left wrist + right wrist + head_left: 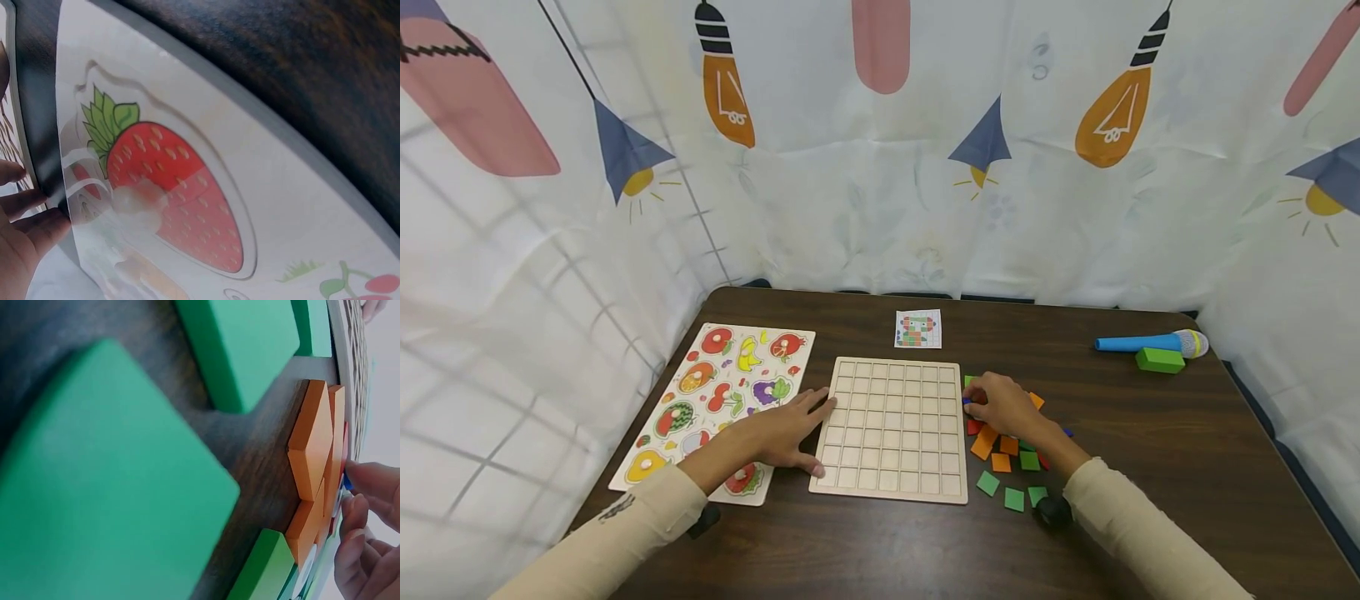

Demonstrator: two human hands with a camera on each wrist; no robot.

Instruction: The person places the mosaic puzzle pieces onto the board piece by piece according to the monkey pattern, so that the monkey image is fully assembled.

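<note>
A pale wooden grid board (887, 425) lies in the middle of the table with bare squares. My left hand (786, 433) rests along its left edge, fingers spread and thumb near the lower corner. Just beyond the board's right edge, my right hand (1003, 404) reaches into a pile of coloured tiles. In the right wrist view its thumb and forefinger pinch a small blue tile (348, 482), mostly hidden by the fingertips. Orange tiles (984, 442), green tiles (989, 482) and a few red ones lie loose around that hand.
A fruit puzzle board (673, 417) lies at the left, partly under my left forearm. Behind the grid board is a small pattern card (917, 329). A toy microphone (1142, 342) and a green block (1160, 361) sit at the back right. Printed curtains surround the table.
</note>
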